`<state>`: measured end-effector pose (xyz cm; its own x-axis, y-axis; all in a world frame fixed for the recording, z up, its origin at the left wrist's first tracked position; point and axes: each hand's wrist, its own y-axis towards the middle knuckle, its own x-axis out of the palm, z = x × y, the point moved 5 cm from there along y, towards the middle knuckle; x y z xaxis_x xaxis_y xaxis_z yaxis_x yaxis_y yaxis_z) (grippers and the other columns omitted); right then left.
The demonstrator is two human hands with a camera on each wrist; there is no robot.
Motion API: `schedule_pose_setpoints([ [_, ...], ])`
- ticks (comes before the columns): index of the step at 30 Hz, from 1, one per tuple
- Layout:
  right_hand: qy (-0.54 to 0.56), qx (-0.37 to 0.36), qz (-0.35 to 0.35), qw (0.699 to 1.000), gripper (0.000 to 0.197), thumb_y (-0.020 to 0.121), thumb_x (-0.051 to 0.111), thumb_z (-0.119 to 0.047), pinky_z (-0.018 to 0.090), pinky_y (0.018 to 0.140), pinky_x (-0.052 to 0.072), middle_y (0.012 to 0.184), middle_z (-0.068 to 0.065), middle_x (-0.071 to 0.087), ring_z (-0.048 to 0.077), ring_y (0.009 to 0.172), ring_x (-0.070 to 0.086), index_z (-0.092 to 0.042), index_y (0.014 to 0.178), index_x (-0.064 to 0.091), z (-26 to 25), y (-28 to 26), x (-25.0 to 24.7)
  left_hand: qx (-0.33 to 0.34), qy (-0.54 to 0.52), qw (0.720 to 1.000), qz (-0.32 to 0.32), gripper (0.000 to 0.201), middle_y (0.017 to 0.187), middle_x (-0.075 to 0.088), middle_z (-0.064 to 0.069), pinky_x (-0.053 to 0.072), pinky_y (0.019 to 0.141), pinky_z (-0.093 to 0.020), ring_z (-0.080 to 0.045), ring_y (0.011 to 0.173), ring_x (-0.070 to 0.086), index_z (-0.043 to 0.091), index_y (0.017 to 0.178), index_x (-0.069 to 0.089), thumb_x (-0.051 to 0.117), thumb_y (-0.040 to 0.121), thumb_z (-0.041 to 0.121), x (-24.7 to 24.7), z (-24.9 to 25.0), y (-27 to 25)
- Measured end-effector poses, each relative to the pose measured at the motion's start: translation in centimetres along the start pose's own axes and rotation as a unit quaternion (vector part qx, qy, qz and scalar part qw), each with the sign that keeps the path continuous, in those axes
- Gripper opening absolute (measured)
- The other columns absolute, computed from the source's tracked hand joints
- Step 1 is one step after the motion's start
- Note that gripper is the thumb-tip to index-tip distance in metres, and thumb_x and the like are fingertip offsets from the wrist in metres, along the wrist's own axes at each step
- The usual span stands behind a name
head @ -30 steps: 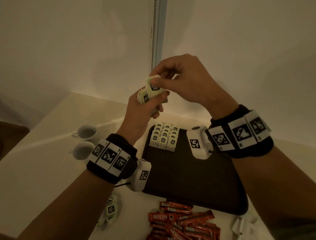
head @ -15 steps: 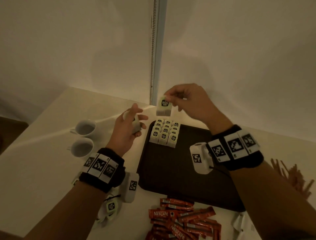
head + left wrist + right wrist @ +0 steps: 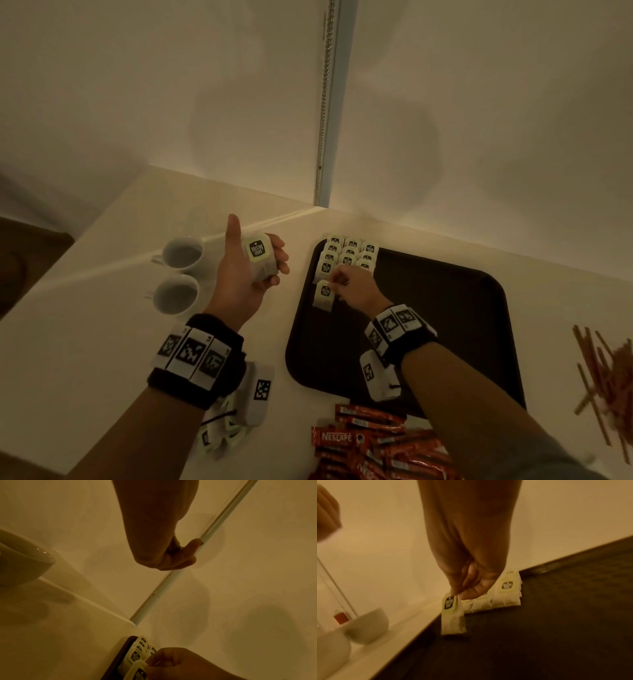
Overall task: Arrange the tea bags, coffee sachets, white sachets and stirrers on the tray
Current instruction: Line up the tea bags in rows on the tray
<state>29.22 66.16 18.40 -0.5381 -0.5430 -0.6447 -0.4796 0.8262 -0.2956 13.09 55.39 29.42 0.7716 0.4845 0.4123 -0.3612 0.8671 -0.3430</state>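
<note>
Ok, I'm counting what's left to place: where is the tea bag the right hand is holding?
In the head view the tea bag hangs pinched by the right hand over the tray, far-left corner, just nearer than the tea bag rows.

Dim, warm-lit corner
Plain cream walls (image 3: 171,102) meet behind a pale surface (image 3: 85,342); a beaded chain (image 3: 323,102) hangs beside a white strip.

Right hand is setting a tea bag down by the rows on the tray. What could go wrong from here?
1. The right hand pinches the tea bag by its top corner only, so it may land crooked or off the rows.
2. The fingers sit close to the rows and might nudge them out of line when withdrawing.
3. The left hand holds its stack loosely, thumb raised; bags could slip out.
</note>
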Motion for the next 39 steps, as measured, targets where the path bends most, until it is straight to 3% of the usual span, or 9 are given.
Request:
schedule_pose_setpoints([
  [2, 0.012, 0.011, 0.035, 0.999, 0.013, 0.086, 0.063, -0.008, 0.037, 0.087, 0.052, 0.104, 0.014, 0.064, 0.024, 0.096, 0.061, -0.002, 0.098, 0.064, 0.3, 0.7, 0.1, 0.005, -0.009, 1.000, -0.004, 0.075, 0.056, 0.058, -0.004, 0.035, 0.037, -0.016, -0.016, 0.047, 0.054, 0.010, 0.070, 0.060, 0.017, 0.089, 0.069, -0.2, 0.0, 0.1],
  [6, 0.003, 0.009, 0.070, 0.998, 0.015, 0.087, 0.063, -0.008, 0.021, 0.082, 0.046, 0.104, 0.013, 0.066, 0.021, 0.098, 0.060, 0.000, 0.100, 0.066, 0.3, 1.8, -0.1, 0.006, -0.014, 1.000, 0.001, 0.078, 0.057, 0.060, -0.005, 0.035, 0.039, -0.015, -0.016, 0.047, 0.055, 0.009, 0.077, 0.058, 0.009, 0.093, 0.067, -0.7, -0.1, 0.2],
  [11, -0.019, 0.011, 0.077, 0.997, 0.014, 0.086, 0.063, -0.007, 0.025, 0.085, 0.048, 0.104, 0.014, 0.066, 0.022, 0.099, 0.060, -0.001, 0.099, 0.066, 0.4, 2.8, 0.2, 0.000, -0.010, 1.000, 0.003, 0.076, 0.058, 0.061, -0.006, 0.037, 0.040, -0.016, -0.016, 0.048, 0.056, 0.008, 0.080, 0.058, 0.009, 0.094, 0.065, -0.9, -0.3, 0.5],
  [18, -0.009, 0.015, 0.087, 0.996, 0.013, 0.086, 0.064, -0.011, 0.021, 0.075, 0.046, 0.098, 0.011, 0.066, 0.018, 0.091, 0.061, -0.005, 0.098, 0.064, -0.8, 2.9, -0.3, -0.016, 0.014, 1.000, -0.007, 0.078, 0.061, 0.062, -0.006, 0.037, 0.039, -0.017, -0.018, 0.045, 0.056, 0.010, 0.085, 0.060, 0.006, 0.093, 0.066, -0.9, -0.6, 0.7],
  [21, 0.097, -0.071, 0.108, 0.987, 0.017, 0.090, 0.060, -0.025, 0.020, 0.074, 0.046, 0.096, 0.002, 0.065, 0.012, 0.086, 0.058, -0.011, 0.098, 0.065, -5.3, 1.7, -2.5, -0.022, 0.024, 0.999, -0.017, 0.078, 0.064, 0.063, -0.008, 0.037, 0.039, -0.018, -0.021, 0.045, 0.057, 0.010, 0.089, 0.060, 0.006, 0.092, 0.067, -0.3, -0.3, 0.8],
  [26, 0.127, -0.250, -0.003, 0.960, 0.015, 0.081, 0.071, -0.025, 0.008, 0.064, 0.041, 0.085, -0.004, 0.063, 0.002, 0.074, 0.057, -0.018, 0.093, 0.067, -15.1, -2.6, -6.0, -0.015, 0.024, 0.999, -0.035, 0.077, 0.067, 0.065, -0.010, 0.039, 0.039, -0.019, -0.024, 0.045, 0.059, 0.008, 0.111, 0.053, 0.006, 0.092, 0.066, 2.0, 0.7, 1.0],
  [33, 0.076, -0.289, 0.020, 0.954, 0.006, 0.081, 0.072, -0.022, 0.010, 0.067, 0.041, 0.078, 0.001, 0.066, 0.004, 0.067, 0.055, -0.018, 0.085, 0.069, -18.2, -4.0, -10.5, 0.019, 0.025, 0.991, -0.126, 0.084, 0.064, 0.065, -0.007, 0.037, 0.040, -0.018, -0.021, 0.045, 0.058, 0.013, 0.099, 0.063, 0.000, 0.089, 0.068, 5.1, 2.9, 0.4],
  [36, 0.074, -0.302, 0.050, 0.949, 0.009, 0.082, 0.070, -0.019, 0.017, 0.069, 0.044, 0.077, 0.014, 0.068, 0.005, 0.065, 0.054, -0.017, 0.091, 0.070, -19.3, -4.9, -12.7, 0.035, 0.028, 0.988, -0.149, 0.082, 0.079, 0.070, -0.008, 0.038, 0.038, -0.018, -0.019, 0.044, 0.058, 0.009, 0.098, 0.063, 0.012, 0.083, 0.072, 5.9, 3.4, -0.3],
  [39, 0.079, -0.320, 0.095, 0.939, 0.015, 0.083, 0.069, -0.019, 0.020, 0.070, 0.045, 0.075, 0.008, 0.066, 0.004, 0.066, 0.054, -0.015, 0.097, 0.070, -20.7, -6.1, -14.7, 0.117, 0.028, 0.983, -0.141, 0.048, 0.097, 0.071, -0.002, 0.040, 0.038, -0.019, -0.015, 0.044, 0.056, 0.015, 0.106, 0.061, 0.049, 0.084, 0.055, 6.7, 4.4, -1.2],
])
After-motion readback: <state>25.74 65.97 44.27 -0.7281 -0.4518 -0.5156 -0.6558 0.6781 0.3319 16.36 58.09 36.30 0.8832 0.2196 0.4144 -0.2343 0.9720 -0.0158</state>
